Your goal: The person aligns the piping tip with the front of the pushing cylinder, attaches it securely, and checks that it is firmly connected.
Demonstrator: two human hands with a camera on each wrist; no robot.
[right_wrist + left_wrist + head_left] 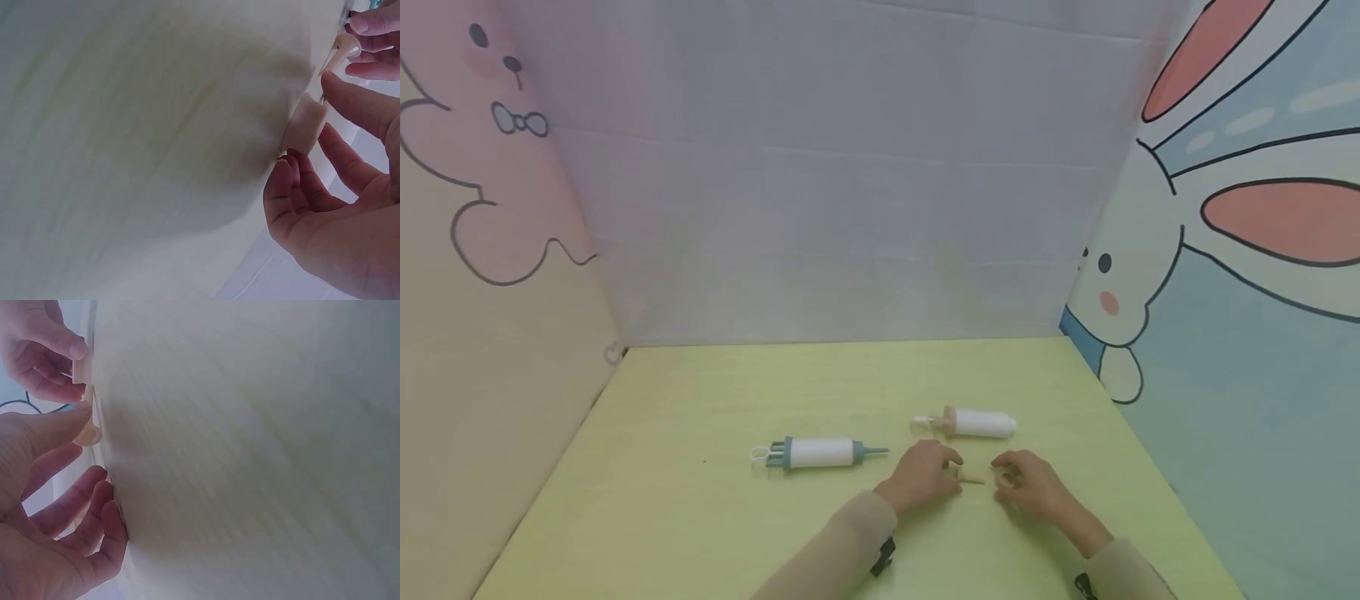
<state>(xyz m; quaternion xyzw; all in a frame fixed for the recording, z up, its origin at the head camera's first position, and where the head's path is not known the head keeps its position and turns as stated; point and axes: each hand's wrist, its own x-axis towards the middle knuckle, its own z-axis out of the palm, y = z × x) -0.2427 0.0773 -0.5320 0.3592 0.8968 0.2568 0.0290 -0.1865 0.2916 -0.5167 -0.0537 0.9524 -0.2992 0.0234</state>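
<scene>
2 bare hands face each other, near but apart, low over a yellow-green bench (685,525). The left hand (921,479) has its thumb and fingers curved narrowly round the flared base of a peach nozzle (973,480); the nozzle's slim stem points toward the right hand (1037,487). The right hand arches its thumb and fingers round a short peach ring (304,125), seen most plainly from the right wrist. How firmly either piece is gripped cannot be told. The nozzle and ring lie between the 2 hands, at or just above the bench surface.

Beyond the hands rests a peach-collared syringe (983,423), its white barrel to the right and its loop handle to the left. To the left of the left hand lies a teal-fitted syringe (822,452), likewise white-barrelled, its teal tip directed toward that hand and its white loop handle at the far left end. Both syringes lie on their sides, apart from each other.

Surroundings: a pale, creased backdrop (850,192) behind the bench; a pink cartoon figure (512,192) on the left wall; a cartoon rabbit (1123,250) on the right wall. Beige sleeves (831,550) cover both forearms.
</scene>
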